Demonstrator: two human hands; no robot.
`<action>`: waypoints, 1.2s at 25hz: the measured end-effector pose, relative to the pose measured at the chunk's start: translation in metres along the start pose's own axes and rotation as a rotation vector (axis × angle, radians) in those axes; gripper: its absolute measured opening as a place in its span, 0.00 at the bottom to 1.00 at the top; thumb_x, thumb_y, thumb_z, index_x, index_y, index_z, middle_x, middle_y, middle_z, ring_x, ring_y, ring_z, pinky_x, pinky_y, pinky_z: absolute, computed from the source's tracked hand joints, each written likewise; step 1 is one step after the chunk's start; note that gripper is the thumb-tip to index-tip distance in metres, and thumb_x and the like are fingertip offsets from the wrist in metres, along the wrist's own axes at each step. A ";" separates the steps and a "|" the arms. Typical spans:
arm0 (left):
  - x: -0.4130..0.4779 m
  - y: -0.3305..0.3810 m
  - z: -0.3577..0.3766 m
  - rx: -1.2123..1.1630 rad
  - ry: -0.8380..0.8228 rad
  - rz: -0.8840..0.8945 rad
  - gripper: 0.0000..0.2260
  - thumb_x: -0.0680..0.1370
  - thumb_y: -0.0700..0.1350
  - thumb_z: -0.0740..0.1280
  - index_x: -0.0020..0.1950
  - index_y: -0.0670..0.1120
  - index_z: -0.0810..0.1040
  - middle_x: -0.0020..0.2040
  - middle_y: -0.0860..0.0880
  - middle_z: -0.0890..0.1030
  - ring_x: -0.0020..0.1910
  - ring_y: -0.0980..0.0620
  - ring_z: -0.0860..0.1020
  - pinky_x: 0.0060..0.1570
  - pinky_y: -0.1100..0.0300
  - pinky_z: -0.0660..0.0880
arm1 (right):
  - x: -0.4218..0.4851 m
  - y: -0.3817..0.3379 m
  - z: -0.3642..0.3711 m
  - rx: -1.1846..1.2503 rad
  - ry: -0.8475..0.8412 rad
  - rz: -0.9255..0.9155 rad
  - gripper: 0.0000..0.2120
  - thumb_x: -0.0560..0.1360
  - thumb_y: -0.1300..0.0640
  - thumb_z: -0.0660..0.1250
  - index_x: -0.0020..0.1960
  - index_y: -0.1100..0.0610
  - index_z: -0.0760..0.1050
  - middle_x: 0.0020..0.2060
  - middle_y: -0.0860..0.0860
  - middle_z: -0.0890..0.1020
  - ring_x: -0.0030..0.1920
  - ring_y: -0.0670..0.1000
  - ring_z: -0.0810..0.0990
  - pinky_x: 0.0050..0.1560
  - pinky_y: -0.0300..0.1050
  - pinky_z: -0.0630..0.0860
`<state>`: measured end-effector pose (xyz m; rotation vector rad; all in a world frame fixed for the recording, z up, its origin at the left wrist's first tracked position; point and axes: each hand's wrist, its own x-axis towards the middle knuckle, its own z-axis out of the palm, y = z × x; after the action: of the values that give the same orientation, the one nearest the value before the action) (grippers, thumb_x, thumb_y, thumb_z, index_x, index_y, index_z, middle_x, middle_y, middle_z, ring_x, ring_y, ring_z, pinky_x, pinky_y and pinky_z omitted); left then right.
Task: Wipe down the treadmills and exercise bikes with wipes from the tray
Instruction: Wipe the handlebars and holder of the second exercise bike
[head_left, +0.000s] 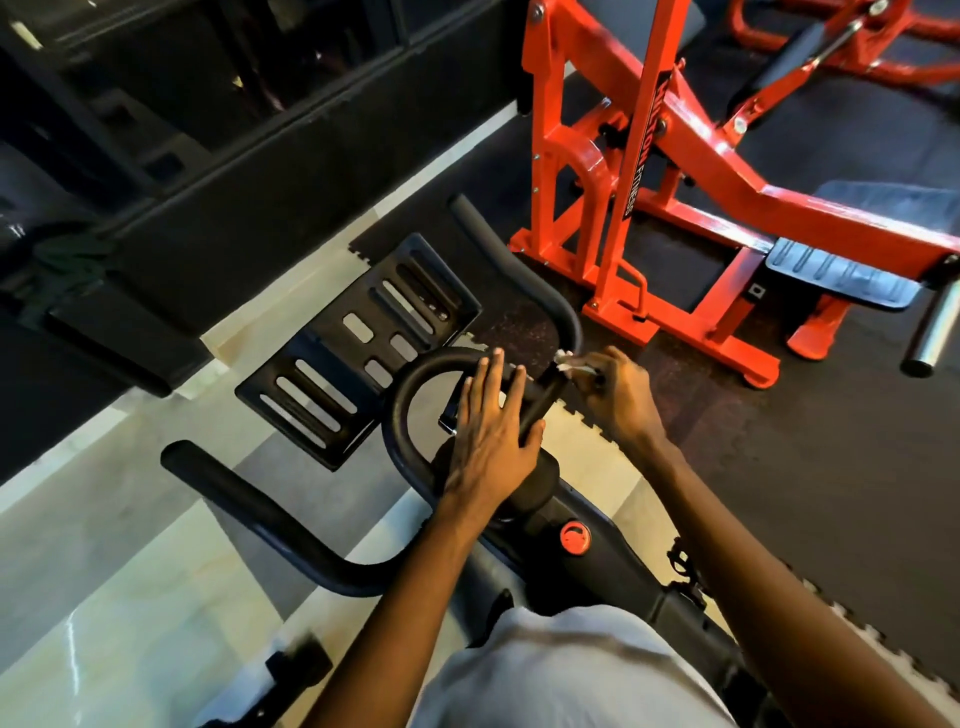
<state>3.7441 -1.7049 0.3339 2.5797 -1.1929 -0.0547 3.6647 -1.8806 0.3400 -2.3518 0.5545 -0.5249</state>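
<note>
On the exercise bike (623, 566), the left handlebar horn (249, 512) juts toward the near left, untouched. The left hand (491, 441) lies flat on the central handlebar loop (415, 376), fingers (485, 384) straight and slightly spread, likely steadying the bars. Just right of it, the right hand (618, 395) pinches a white wipe (569, 364) against the right bar, fingers curled round it to rub the grip. An orange machine (675, 156) stands far right
</note>
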 end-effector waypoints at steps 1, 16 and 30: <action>0.006 0.001 0.001 0.021 0.001 0.014 0.32 0.79 0.55 0.67 0.80 0.45 0.62 0.82 0.39 0.53 0.81 0.40 0.50 0.76 0.49 0.42 | 0.002 0.005 -0.002 -0.002 -0.019 -0.013 0.11 0.77 0.65 0.69 0.56 0.54 0.84 0.44 0.43 0.77 0.38 0.43 0.74 0.39 0.34 0.71; 0.037 -0.037 -0.029 0.146 -0.070 -0.147 0.24 0.82 0.64 0.57 0.76 0.57 0.68 0.81 0.46 0.57 0.81 0.45 0.47 0.75 0.43 0.36 | 0.079 0.051 -0.010 -0.025 -0.183 -0.268 0.12 0.80 0.61 0.65 0.61 0.57 0.81 0.57 0.54 0.78 0.53 0.49 0.79 0.53 0.36 0.74; 0.057 -0.069 -0.062 -0.011 -0.174 -0.127 0.23 0.81 0.52 0.68 0.76 0.59 0.70 0.78 0.53 0.67 0.77 0.54 0.62 0.72 0.51 0.53 | 0.155 0.048 0.006 -0.024 -0.234 -0.385 0.13 0.79 0.61 0.66 0.62 0.53 0.82 0.58 0.51 0.80 0.57 0.48 0.79 0.60 0.40 0.74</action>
<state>3.8423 -1.6903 0.3787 2.6835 -1.0791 -0.3183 3.7846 -1.9907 0.3375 -2.5090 -0.0025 -0.4024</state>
